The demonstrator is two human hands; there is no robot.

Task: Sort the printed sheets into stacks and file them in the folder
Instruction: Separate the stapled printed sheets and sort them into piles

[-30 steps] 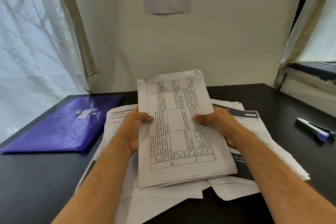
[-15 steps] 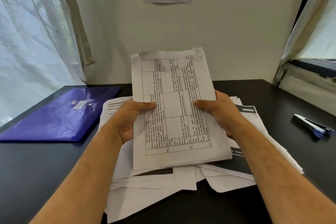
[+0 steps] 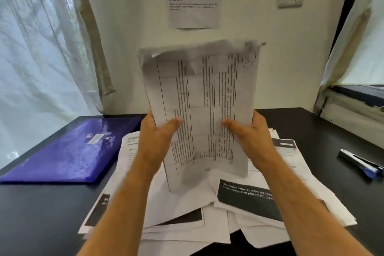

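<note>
Sheet bundle (image 3: 204, 110) upright above loose paper pile (image 3: 207, 226), left hand (image 3: 156, 137) and right hand (image 3: 249, 137) gripping its edges; purple folder (image 3: 70, 151) left of pile.

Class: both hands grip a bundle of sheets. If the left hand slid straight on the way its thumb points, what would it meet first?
Probably the right hand, whose thumb faces the left hand across the held sheets.
</note>
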